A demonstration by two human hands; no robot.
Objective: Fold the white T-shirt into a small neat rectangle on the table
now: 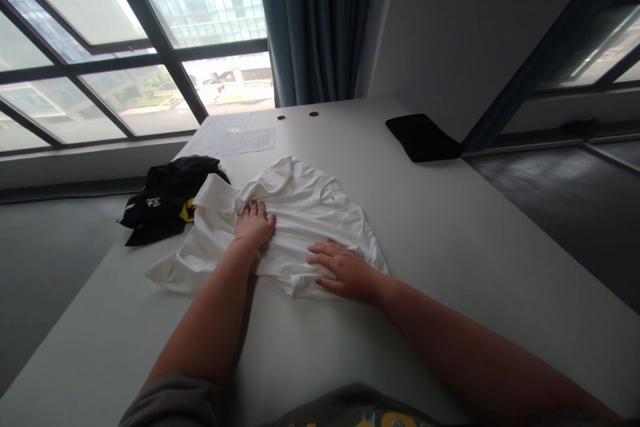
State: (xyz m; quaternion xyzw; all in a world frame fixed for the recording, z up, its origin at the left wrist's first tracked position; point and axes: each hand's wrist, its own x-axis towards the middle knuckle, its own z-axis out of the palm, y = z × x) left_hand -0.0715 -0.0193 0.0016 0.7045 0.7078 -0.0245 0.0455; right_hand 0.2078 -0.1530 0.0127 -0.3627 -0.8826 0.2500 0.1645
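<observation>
"What does the head view show?"

"A white T-shirt (300, 213) on a pale table (450, 247), around the centre of the frame. Its left part is bunched and folded over; the rest is flatter, with some wrinkles."

"And the hands?"

"Both palm down on the cloth. The left hand (255, 223) is left of centre, fingers forward and fairly close together, thumb out to the side. The right hand (345, 270) is lower and further right, fingers slightly parted and pointing left. I see no pinch in either."

"So which step is this?"

"I'd judge it pressing or smoothing. From this pose, shifting the fabric would call for light, even pressure; lifting it would need fingertips curled round an edge."

"Which way does it point?"

"What looks like the neckline (327, 188) is at the upper right of the shirt, so I'd say the collar end faces right. The long axis seems to run roughly left to right, though the folds make that uncertain."

"Anything around it?"

"Black clothing (187, 177) with yellow and white details, just beside it on the left; papers (240, 140) at upper left of centre; a flat black item (425, 139) at upper right, well apart from the shirt."
</observation>
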